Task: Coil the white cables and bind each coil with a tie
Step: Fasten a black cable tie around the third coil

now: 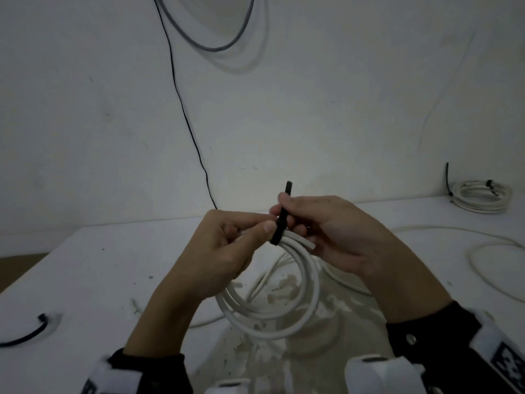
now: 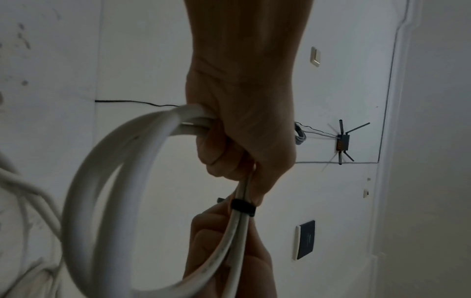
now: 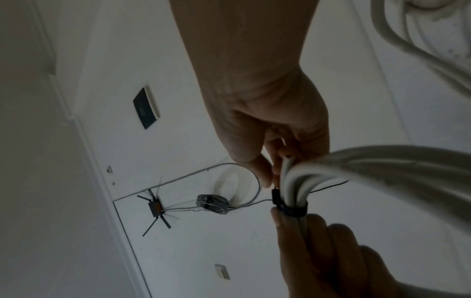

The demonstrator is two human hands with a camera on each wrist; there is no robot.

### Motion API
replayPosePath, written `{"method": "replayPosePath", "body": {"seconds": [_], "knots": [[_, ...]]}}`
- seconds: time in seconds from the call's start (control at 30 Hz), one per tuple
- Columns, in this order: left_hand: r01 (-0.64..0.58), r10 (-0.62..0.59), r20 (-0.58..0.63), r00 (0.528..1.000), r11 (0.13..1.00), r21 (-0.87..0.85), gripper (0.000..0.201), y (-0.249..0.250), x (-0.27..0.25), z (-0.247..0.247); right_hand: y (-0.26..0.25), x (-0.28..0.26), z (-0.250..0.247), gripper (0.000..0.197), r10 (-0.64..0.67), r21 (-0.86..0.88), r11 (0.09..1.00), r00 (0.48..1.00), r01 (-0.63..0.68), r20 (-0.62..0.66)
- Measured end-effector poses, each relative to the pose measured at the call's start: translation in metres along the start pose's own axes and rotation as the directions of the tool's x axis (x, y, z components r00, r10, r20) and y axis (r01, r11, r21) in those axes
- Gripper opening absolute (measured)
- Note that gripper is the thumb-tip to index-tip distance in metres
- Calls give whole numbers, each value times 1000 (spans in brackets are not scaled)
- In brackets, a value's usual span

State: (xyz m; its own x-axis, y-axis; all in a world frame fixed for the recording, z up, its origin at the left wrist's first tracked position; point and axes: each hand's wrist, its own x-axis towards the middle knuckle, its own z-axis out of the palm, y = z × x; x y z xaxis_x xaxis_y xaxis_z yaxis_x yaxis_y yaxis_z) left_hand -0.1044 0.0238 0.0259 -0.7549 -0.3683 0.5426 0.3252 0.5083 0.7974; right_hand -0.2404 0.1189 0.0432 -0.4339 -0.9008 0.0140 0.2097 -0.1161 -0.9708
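A coil of white cable (image 1: 284,317) hangs above the white table (image 1: 85,265), held up in both hands. My left hand (image 1: 227,245) grips the top of the coil (image 2: 122,181), thumb pressed beside a black tie (image 1: 279,223) wrapped around the strands. My right hand (image 1: 326,228) pinches the tie's free end, which sticks upward. In the left wrist view the tie (image 2: 242,207) bands the strands just below my fist. In the right wrist view the tie (image 3: 290,207) circles the bundle (image 3: 356,167) between both hands.
A bound white coil (image 1: 480,196) lies at the table's far right. Loose white cable (image 1: 488,263) loops across the right side. A black cable (image 1: 25,335) lies at the left edge, and a thin black wire (image 1: 181,109) runs down the wall.
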Motion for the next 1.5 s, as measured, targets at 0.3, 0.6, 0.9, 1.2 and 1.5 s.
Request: {"method": "replayPosePath", "body": {"seconds": [0.3,0.6,0.9,1.2,1.5], "knots": [[-20,2,163,987,994,108,27,5,-2,9,7,5,0,21,-8,11,1000,990,10,-140],[33,-60,174,983,988,154,27,3,-2,10,14,8,0,14,73,111,992,978,-52,-196],[-12,61,-189,980,968,249,20,-2,4,14,19,5,17,44,-339,-567,784,939,253,-51],[-24,113,-487,866,982,186,17,-9,7,14,35,2,30,43,-591,-709,535,803,460,75],[290,-353,-360,864,932,-217,52,-10,8,29,31,12,13,48,-709,-662,619,663,422,-240]]}}
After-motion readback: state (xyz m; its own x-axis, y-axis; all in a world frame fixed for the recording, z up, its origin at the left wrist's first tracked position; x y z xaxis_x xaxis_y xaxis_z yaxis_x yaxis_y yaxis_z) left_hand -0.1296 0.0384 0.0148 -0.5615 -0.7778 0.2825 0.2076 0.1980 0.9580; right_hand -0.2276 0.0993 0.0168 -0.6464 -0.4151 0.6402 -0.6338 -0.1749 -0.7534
